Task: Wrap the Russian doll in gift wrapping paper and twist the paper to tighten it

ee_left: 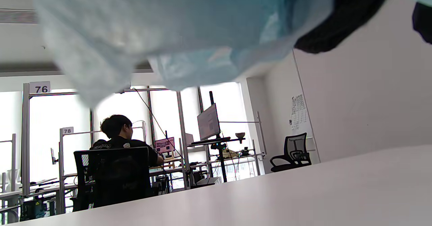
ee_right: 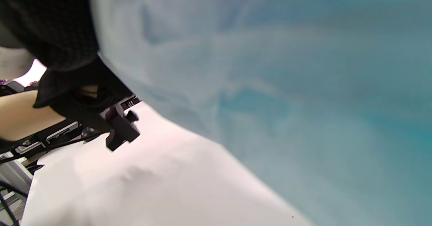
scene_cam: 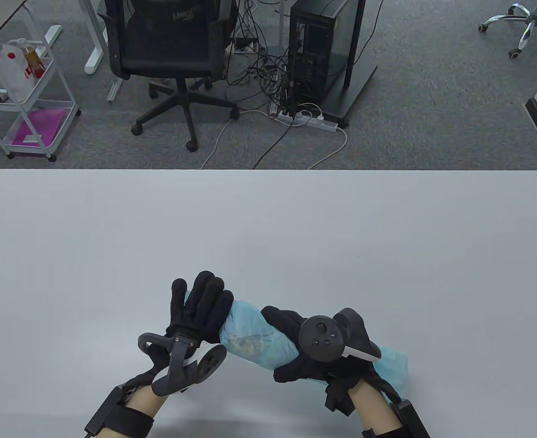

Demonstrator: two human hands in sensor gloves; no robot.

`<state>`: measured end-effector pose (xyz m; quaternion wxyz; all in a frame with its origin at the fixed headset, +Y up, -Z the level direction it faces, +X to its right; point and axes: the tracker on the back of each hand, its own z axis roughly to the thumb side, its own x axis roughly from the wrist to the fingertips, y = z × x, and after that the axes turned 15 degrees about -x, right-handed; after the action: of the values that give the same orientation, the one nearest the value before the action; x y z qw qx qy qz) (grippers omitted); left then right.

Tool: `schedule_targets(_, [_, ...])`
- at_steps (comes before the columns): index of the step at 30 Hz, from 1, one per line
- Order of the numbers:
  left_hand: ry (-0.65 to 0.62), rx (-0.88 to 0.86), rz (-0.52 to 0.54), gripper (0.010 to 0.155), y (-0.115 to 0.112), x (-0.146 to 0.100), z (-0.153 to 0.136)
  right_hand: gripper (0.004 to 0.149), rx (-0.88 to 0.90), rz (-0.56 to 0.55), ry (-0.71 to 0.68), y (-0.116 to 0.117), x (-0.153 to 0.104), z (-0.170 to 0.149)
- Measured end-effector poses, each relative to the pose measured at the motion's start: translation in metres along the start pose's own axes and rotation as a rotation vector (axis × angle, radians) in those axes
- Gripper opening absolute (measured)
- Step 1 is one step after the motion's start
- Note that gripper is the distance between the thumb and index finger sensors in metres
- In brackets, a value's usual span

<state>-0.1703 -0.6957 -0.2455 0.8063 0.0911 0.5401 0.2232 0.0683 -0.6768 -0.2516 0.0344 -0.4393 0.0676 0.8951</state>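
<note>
While our left hand and right hand each clasp an end of the paper round the doll, we judge opposite twisting comes next.

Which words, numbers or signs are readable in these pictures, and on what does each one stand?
"76": white number sign on a frame post.
"78": smaller number sign on a frame post.
Wall sheet: print too small to read.
Office chair back: logo blurred, unreadable.
Nothing readable on the wrapping paper.
</note>
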Motion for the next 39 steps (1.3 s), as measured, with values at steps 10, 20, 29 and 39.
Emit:
schedule_targets(10, [0.014,-0.266,-0.541,0.052,0.004,0.030,-0.010,0.106,-0.184,0.015,0.018,0.002,0.002,0.007])
schedule_targets(20, [0.219,-0.509,-1.163,0.051,-0.026,0.055,-0.024,0.107,-0.370,0.028,0.010,0.009,0.002,0.020])
schedule_targets(29, [0.282,-0.741,-1.287,0.056,-0.044,0.054,-0.042,0.108,-0.449,-0.023,0.024,0.013,-0.001,0.025])
schedule_targets(39, [0.322,-0.996,-0.776,0.089,0.000,0.074,-0.043,0.107,-0.495,-0.019,0.042,0.022,-0.001,0.023])
